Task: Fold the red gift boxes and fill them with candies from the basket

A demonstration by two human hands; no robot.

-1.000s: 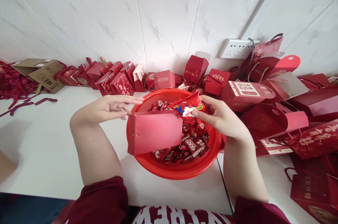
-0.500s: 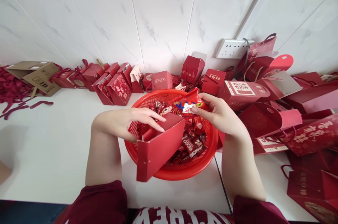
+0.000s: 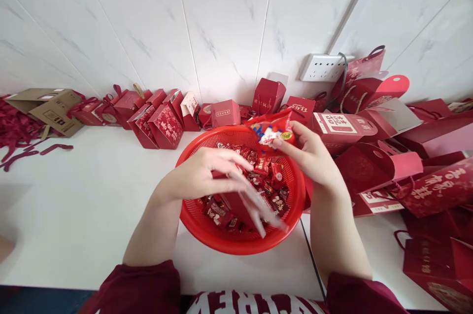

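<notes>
A small red paper box (image 3: 239, 209), turned and smeared by motion, is in my left hand (image 3: 201, 173); the pale blurred edges are hard to read. My right hand (image 3: 316, 154) pinches a shiny red snack packet (image 3: 271, 134) with blue and white print and a yellow spot, held above the far right rim. Beneath both hands stands a round red plastic basket (image 3: 240, 249). Small wrapped candies (image 3: 219, 214) in red and dark wrappers lie inside it, partly hidden by the box and my left hand.
Red gift boxes (image 3: 166, 126) line the tiled wall, and more boxes (image 3: 384, 166) crowd the right side. A brown carton (image 3: 59, 112) and dark red ribbons (image 3: 18, 124) are at the left. A power strip (image 3: 323, 67) is on the wall. The white table (image 3: 92, 205) supports everything.
My left hand has moved right and turned the box, which now lies lower over the basket. My right hand has lifted the snack packet slightly.
</notes>
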